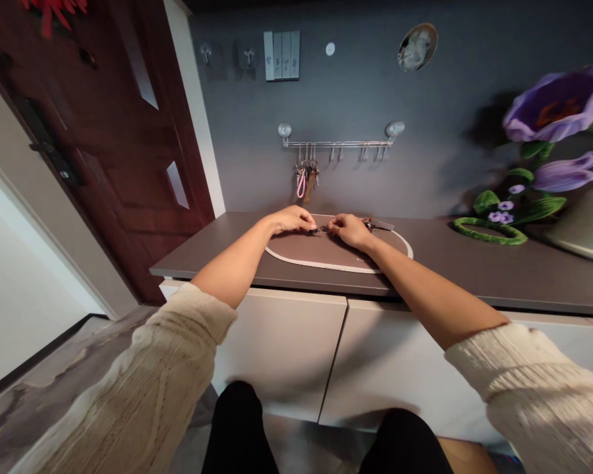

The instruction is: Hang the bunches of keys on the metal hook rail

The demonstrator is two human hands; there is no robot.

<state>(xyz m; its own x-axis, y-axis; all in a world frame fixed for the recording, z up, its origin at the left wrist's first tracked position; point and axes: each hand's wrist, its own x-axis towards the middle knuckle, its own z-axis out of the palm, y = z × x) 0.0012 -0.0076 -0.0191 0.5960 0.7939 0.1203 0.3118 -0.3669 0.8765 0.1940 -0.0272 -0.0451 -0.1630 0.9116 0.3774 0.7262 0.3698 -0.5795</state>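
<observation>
Over the brown mat (pixel 296 250) with a pale rim, my left hand (pixel 292 220) pinches a small dark key-like piece (pixel 313 230), its tip pointing right. A short gap away, my right hand (pixel 348 230) has its fingers closed together above the same mat. Whatever those fingers hold is too small and covered to make out. Just behind the right hand lies a bunch of keys (pixel 369 225), partly hidden, with a flat grey strip (pixel 383 224) beside it.
Key bunches (pixel 307 174), one with a pink loop, hang from a clear hook rail (pixel 338 143) on the grey wall. Purple flowers (pixel 566 174) and a green ring (pixel 489 232) stand on the dark countertop (pixel 439 263) at right. A dark red door (pixel 113 131) is at left.
</observation>
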